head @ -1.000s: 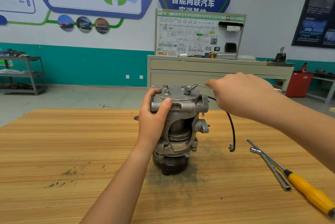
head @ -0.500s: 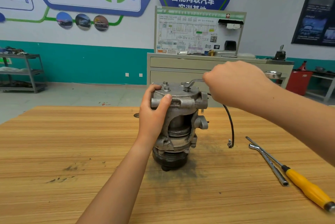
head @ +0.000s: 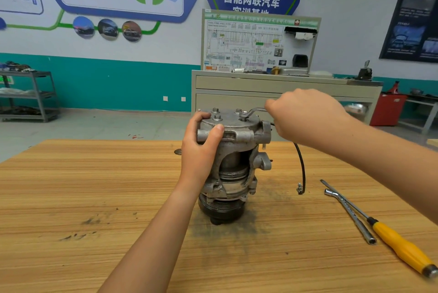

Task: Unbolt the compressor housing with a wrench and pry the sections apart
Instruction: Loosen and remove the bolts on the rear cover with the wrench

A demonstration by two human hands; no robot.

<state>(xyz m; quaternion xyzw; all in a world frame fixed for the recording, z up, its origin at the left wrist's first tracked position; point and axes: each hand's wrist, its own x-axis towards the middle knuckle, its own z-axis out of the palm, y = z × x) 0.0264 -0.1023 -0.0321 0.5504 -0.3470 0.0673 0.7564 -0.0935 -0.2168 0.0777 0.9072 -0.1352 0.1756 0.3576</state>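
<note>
A grey metal compressor (head: 237,162) stands upright on its black pulley in the middle of the wooden table (head: 71,197). Several bolt heads (head: 216,117) stick up from its top cover. My left hand (head: 201,145) grips the upper left side of the housing, thumb across the front. My right hand (head: 305,117) grips the handle of a ring wrench (head: 251,111), whose ring end sits over a bolt at the right rear of the cover. A black wire (head: 302,169) hangs from the compressor's right side.
A yellow-handled screwdriver (head: 400,247) and a steel socket wrench (head: 350,216) lie on the table at the right. A dark grease smear surrounds the compressor's base. Beyond the table stand a beige cabinet (head: 237,98) with a wiring display board, a grey shelf (head: 28,95) at left and a red bin (head: 386,108) at right.
My right hand has swung the wrench handle slightly around the bolt, and the view shifted a little. My left hand keeps the same hold on the housing.
</note>
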